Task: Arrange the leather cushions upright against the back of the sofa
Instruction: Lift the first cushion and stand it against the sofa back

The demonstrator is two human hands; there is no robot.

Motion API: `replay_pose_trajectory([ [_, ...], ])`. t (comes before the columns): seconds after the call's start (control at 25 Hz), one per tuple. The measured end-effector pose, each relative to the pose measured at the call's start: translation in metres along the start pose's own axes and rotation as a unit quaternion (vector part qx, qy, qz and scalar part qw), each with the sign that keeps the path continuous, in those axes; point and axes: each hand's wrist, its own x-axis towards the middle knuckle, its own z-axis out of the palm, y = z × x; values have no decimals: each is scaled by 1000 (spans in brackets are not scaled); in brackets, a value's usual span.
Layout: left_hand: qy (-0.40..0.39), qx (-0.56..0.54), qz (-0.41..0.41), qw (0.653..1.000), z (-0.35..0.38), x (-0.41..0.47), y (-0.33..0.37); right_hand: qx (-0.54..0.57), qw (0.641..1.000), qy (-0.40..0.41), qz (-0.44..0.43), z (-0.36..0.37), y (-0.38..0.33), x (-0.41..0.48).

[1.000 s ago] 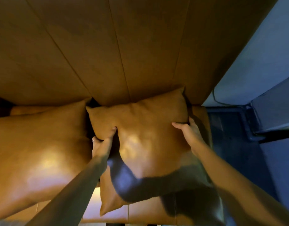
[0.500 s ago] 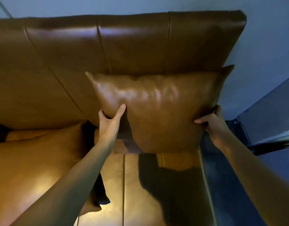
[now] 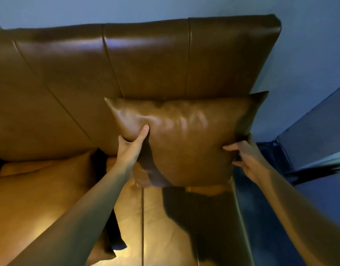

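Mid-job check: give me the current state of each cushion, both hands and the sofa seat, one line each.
Right-hand cushion: upright, lifted off the seat, in front of the sofa back.
Left cushion: lying on the seat, not upright.
Left hand: grip closed on the lifted cushion's left edge.
Right hand: grip closed on its right edge.
Seat: bare beneath the lifted cushion.

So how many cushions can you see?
2. One cushion is held up by both hands at the sofa's right end; the other cushion lies at the left on the seat. More may be out of view.
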Motion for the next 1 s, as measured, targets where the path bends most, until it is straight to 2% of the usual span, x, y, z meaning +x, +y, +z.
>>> replay_pose_trajectory([
  [0.24, 17, -38, 7, 999, 3, -1, -3, 66, 997, 19, -25, -4, 1, 0],
  [0.4, 27, -61, 15, 998, 9, 4, -5, 67, 997, 36, -34, -4, 0, 0],
  [0.56, 16, -29, 17, 999, 11, 5, -9, 48, 998, 30, -24, 0, -2, 3],
  [0.68, -13, -6, 13, 1000, 6, 6, -5, -10, 998, 57, -5, 5, -3, 5],
  [0.8, -23, 21, 8, 999, -2, 7, -3, -107, 981, 160, -5, 16, 1, -9],
  [0.88, -28, 49, 8, 998, -13, 7, -2, -225, 944, 235, -50, 33, 7, -30],
  [1.0, -38, 112, 41, 992, -38, 7, 4, -353, 891, 230, -168, 77, 17, -58],
])
